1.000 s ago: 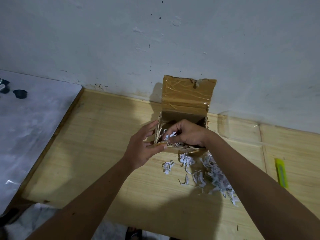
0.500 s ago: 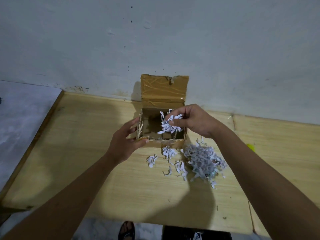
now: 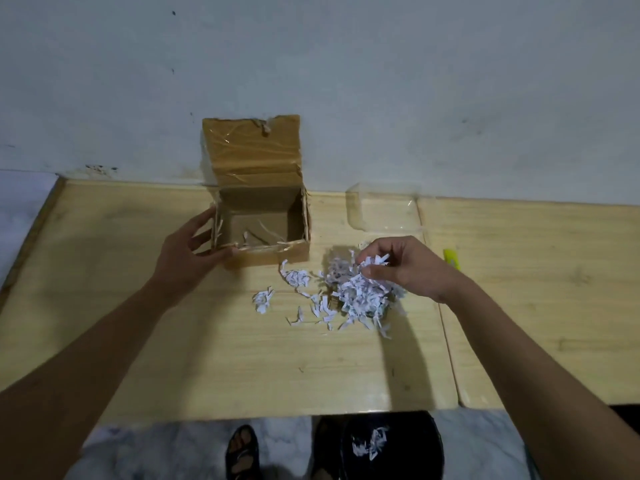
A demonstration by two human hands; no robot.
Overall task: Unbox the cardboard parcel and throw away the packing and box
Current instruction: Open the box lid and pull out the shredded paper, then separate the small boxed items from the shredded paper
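Your left hand grips the near-left corner of the open cardboard box on the tabletop, while your right hand pinches shredded paper over the pile, so loose strips may scatter off the edge.

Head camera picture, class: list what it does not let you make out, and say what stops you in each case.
- Yellow object: mostly behind the right hand; unidentifiable.
- Print on the shredded paper: too small to read.
- Dark bin below the table: cut by the table edge and right forearm.
- Cardboard box: near inner wall hidden; left outer side covered by the left hand.
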